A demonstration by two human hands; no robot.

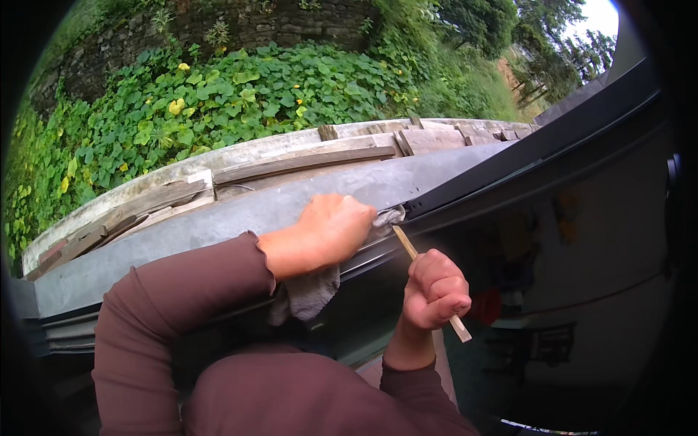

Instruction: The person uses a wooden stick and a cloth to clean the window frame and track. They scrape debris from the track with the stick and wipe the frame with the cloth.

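Observation:
My left hand [327,231] is closed on a grey cloth [312,291], part of which hangs below the wrist. A bunched end of cloth shows just right of the knuckles, in the corner where the dark window frame [491,180] meets its lower track [376,259]. In my right hand [438,289], a thin wooden stick [405,241] is gripped in the fist. The stick's upper tip lies at the track, close below the bunched cloth; its lower end sticks out beneath the fist.
A grey outer sill [180,234] runs beyond the track. Wooden boards [305,163] lie along a ledge outside, before leafy plants [245,98] and a stone wall [283,24]. Dark glass [572,261] with reflections stands at the right.

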